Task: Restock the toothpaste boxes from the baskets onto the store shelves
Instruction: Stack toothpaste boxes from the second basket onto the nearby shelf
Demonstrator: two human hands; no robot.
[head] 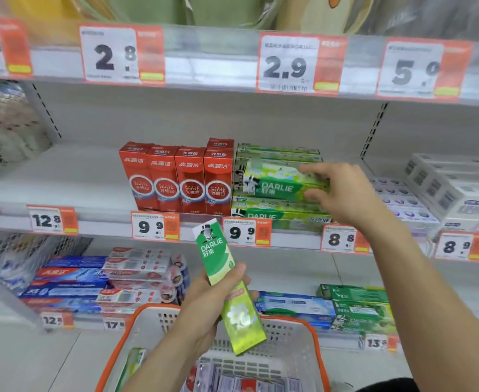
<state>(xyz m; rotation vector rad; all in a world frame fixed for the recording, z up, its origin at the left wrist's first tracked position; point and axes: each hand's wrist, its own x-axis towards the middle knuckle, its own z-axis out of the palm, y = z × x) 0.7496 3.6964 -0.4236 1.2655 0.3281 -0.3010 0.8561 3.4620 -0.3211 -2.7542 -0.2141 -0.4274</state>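
My left hand [210, 301] grips a green Darlie toothpaste box [227, 281], held nearly upright above the basket [147, 321]. On the middle shelf my right hand [343, 190] holds the right end of another green Darlie box [278, 182], which lies flat on top of a stack of the same green boxes [275, 213]. Left of that stack stand red toothpaste boxes [176, 179] in an upright row. Down in the basket lie more boxes [241, 380], partly cut off by the frame's lower edge.
White boxes [442, 188] are stacked at the right of the middle shelf. On the lower shelf lie blue and red-white boxes [96, 278] at left, blue and green ones [346, 306] at right. Price tags [153, 226] line the shelf edges. Bare shelf [62, 179] lies left of the red boxes.
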